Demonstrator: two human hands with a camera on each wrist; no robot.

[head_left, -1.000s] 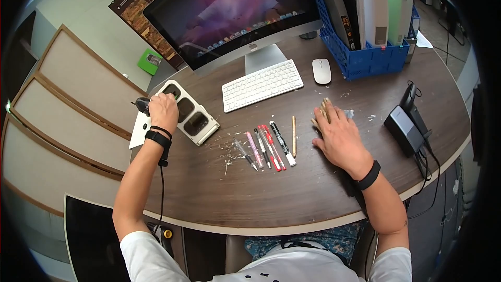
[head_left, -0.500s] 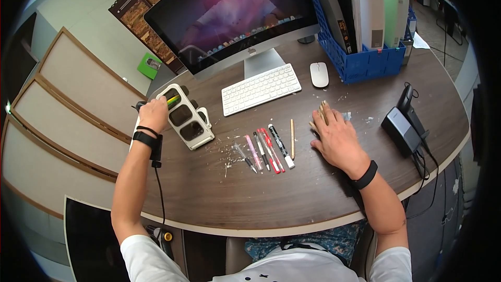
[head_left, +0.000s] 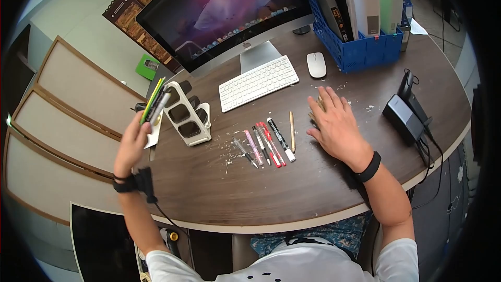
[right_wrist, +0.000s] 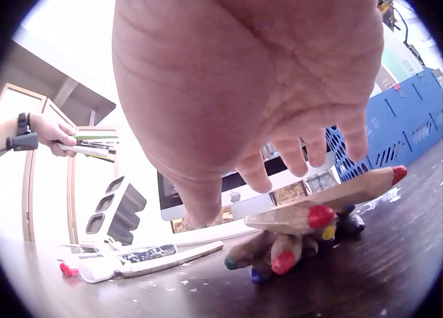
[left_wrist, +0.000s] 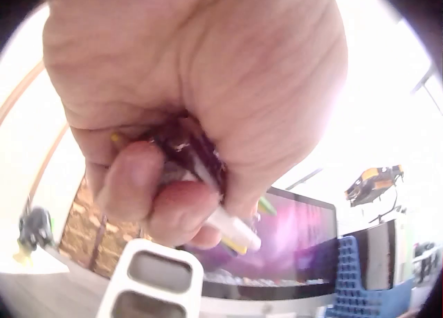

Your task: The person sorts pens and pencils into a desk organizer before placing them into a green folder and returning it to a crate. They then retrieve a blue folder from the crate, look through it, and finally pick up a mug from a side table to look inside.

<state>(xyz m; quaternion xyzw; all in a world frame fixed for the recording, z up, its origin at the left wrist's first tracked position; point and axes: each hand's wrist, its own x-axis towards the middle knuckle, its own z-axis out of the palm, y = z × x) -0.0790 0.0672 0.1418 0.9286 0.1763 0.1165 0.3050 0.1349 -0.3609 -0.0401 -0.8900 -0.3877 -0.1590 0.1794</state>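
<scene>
My left hand (head_left: 131,146) grips a bundle of pens (head_left: 155,100), with green, yellow, white and dark barrels, beside the white three-compartment pen holder (head_left: 194,134). In the left wrist view the fingers curl tightly round the bundle. My right hand (head_left: 339,129), fingers extended, is over a small pile of coloured pencils (right_wrist: 304,217), with red, green, blue and yellow tips. In the right wrist view the palm hangs above the pile. Between the hands lie a pink pen (head_left: 254,146), red pens (head_left: 271,149), a black-and-white marker (head_left: 281,138) and a wooden pencil (head_left: 292,131).
A keyboard (head_left: 258,83) and mouse (head_left: 316,65) lie before the monitor (head_left: 224,21). At the back right stands a blue file rack (head_left: 370,52) with binders. A black-and-grey device (head_left: 404,117) with cables is on the right. Eraser-like crumbs litter the desk.
My left hand has come up from the pen holder with the pens and moved toward me. My right hand's fingers have lifted and straightened over the coloured pencils.
</scene>
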